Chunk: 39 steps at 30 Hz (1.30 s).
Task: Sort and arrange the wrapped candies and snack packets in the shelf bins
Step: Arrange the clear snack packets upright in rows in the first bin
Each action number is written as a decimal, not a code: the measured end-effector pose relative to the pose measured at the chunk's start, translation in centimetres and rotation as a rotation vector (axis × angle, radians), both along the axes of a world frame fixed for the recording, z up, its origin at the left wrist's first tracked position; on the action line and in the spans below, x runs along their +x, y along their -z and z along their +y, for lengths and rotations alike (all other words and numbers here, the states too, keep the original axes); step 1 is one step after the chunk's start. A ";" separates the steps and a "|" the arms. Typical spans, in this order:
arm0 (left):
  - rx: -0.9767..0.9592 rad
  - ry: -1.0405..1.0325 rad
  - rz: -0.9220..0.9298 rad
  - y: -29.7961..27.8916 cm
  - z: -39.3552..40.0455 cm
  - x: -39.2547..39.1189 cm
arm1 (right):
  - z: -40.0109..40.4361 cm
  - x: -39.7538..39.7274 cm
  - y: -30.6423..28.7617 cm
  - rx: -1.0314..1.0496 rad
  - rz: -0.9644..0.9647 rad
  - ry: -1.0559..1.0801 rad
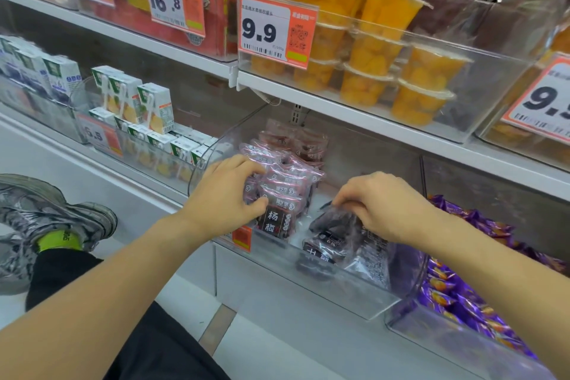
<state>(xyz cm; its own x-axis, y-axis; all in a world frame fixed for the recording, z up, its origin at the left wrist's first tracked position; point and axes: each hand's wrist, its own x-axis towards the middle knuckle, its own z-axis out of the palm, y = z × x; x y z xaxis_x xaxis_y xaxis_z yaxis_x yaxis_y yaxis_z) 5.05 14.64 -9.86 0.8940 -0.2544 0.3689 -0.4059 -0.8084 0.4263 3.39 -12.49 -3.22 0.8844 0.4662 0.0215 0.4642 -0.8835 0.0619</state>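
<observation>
The bin point(308, 281) under both hands is clear, shiny plastic. The packets point(283, 185) by the left hand point(225, 197) are glossy, crinkly wrap. Purple candies point(456, 296) beside the right hand point(382, 203) shine like foil

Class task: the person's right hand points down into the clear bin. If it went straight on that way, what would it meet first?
Probably the dark snack packet that the right hand already pinches, then the bin floor; depth is unclear.
</observation>
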 end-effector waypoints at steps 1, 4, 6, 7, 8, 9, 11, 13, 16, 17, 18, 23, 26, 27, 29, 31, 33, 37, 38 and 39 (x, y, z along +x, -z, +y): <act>0.007 0.001 0.003 0.0 0.0 0.0 | -0.4 -0.3 0.0 0.030 -0.056 -0.014; 0.014 0.002 0.004 -0.1 0.0 0.1 | -1.1 -1.3 0.2 0.221 -0.170 -0.078; 0.014 0.005 0.010 -0.1 -0.1 0.1 | -1.5 -1.7 0.1 0.346 -0.221 -0.129; 0.018 0.010 0.019 -0.2 -0.1 0.1 | -1.7 -1.8 0.1 0.407 -0.228 -0.153; 0.028 0.018 0.030 -0.2 -0.1 0.1 | -1.9 -1.9 0.1 0.468 -0.228 -0.170; 0.037 0.023 0.047 -0.4 -0.1 0.1 | -2.0 -2.1 0.1 0.521 -0.233 -0.178; 0.015 0.035 0.058 -0.8 -0.1 -0.2 | -2.1 -2.5 0.2 0.599 -0.285 -0.154; -0.072 0.053 0.011 -1.6 -0.4 -0.7 | -2.0 -2.9 0.2 0.658 -0.332 -0.130; -0.118 0.101 -0.042 -3.2 -0.9 -1.4 | -1.3 -3.4 0.0 0.814 -0.192 -0.161; -0.096 0.124 -0.031 -3.5 -0.9 -1.5 | -1.1 -3.5 -0.3 0.868 -0.118 -0.179; -0.047 0.147 -0.004 -3.8 -0.8 -1.4 | -0.8 -3.6 -0.5 0.892 -0.072 -0.192; 0.140 0.215 0.312 -4.2 -0.1 -0.9 | 0.1 -3.6 -1.6 0.762 -0.045 -0.111; 0.169 0.201 0.325 -4.5 -0.1 -0.3 | 0.5 -3.3 -1.1 0.695 -0.019 -0.037; 0.161 0.204 0.334 -4.7 0.0 -0.3 | 0.6 -3.1 -0.9 0.698 0.003 -0.001; 0.083 0.233 0.390 -5.0 0.3 -0.3 | 0.9 -3.0 -0.9 0.732 0.086 0.057; 0.019 0.269 0.465 -5.3 0.6 -0.5 | 1.2 -2.7 -0.7 0.679 0.119 0.079; 0.045 0.270 0.474 -5.2 0.5 -0.4 | 1.7 -2.2 0.0 0.608 0.185 0.118; 0.060 0.201 0.324 -4.9 -0.2 -0.1 | 2.4 -1.9 0.6 0.510 0.087 0.179; 0.059 0.182 0.279 -4.8 -0.4 0.0 | 2.2 -2.2 0.2 0.542 0.015 0.186; 0.063 0.160 0.229 -4.5 -0.5 0.2 | 2.0 -2.7 -0.4 0.585 -0.053 0.183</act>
<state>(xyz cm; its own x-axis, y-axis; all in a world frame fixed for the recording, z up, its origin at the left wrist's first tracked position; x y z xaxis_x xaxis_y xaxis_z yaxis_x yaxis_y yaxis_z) 5.23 14.10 -5.31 0.8989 -0.4151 0.1407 -0.4294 -0.7696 0.4726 0.67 -10.49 -2.82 0.9397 0.2046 0.2741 0.3114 -0.8430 -0.4386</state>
